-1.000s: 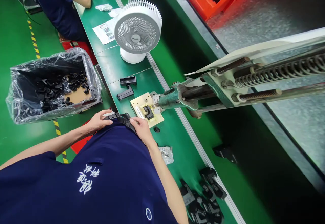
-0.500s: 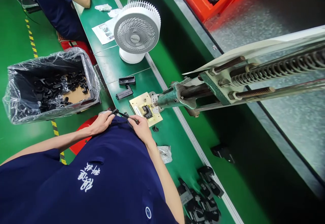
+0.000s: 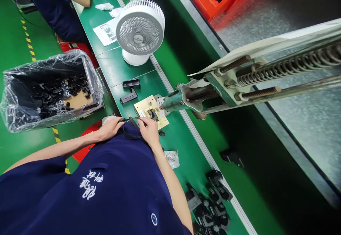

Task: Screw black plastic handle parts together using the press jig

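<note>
A thin black strap (image 3: 132, 118) stretches between my two hands in front of my navy shirt, and a loose length of it hangs in a curve below. My left hand (image 3: 110, 127) pinches one end, with fingers closed. My right hand (image 3: 149, 130) grips the strap farther along, fingers also closed. Just beyond my right hand lies a cream fixture plate (image 3: 141, 105) with a black plastic part (image 3: 152, 114) seated in it. The green head of a hand press (image 3: 176, 100) reaches over the plate's far side. Near the plate lies a small black piece (image 3: 162, 133).
Two black housings (image 3: 131, 83) lie past the plate, before a white fan (image 3: 138, 36). A plastic-lined bin (image 3: 16, 85) of black parts stands left. Black parts (image 3: 210, 210) are heaped lower right, near a plastic bag (image 3: 172, 158). A co-worker (image 3: 53, 7) sits farther along.
My right hand has moved slightly up and turned along the strap, and the strap's loose length now sags in a wider curve. The whole view has shifted slightly.
</note>
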The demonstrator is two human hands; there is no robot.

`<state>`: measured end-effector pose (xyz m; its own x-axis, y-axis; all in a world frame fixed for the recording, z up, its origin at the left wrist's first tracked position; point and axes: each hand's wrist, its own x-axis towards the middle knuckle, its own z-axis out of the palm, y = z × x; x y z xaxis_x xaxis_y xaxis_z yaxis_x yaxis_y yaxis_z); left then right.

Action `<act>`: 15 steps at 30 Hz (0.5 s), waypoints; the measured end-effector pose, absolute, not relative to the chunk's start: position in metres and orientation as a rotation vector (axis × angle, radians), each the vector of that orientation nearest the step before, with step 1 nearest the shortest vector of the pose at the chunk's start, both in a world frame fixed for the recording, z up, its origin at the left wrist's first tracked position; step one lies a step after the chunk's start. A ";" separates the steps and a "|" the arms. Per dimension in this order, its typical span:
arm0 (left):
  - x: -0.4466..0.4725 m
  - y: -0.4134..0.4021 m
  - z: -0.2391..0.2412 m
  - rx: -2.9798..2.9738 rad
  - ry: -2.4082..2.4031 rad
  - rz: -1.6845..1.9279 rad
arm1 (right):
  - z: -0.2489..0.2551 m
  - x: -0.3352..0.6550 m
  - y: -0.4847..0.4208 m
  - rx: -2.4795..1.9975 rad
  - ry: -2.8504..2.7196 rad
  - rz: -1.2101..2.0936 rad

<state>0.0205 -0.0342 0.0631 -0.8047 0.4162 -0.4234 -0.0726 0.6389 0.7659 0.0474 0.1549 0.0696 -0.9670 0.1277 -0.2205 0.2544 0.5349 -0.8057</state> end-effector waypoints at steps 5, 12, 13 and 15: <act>0.017 -0.035 0.063 0.242 2.292 1.050 | 0.069 0.048 0.167 0.501 2.682 -1.391; 0.014 -0.033 0.067 0.195 2.295 1.065 | 0.067 0.053 0.166 0.526 2.793 -1.435; 0.014 -0.032 0.067 0.187 2.298 1.069 | 0.068 0.054 0.164 0.473 2.880 -1.424; 0.013 -0.032 0.067 0.173 2.307 1.077 | 0.073 0.056 0.159 0.249 2.995 -1.389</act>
<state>0.0133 -0.0320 0.0669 -0.8227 0.3469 -0.4504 -0.1227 0.6653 0.7365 0.0565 0.1591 0.0729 -0.9744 0.2059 0.0901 0.0642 0.6391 -0.7664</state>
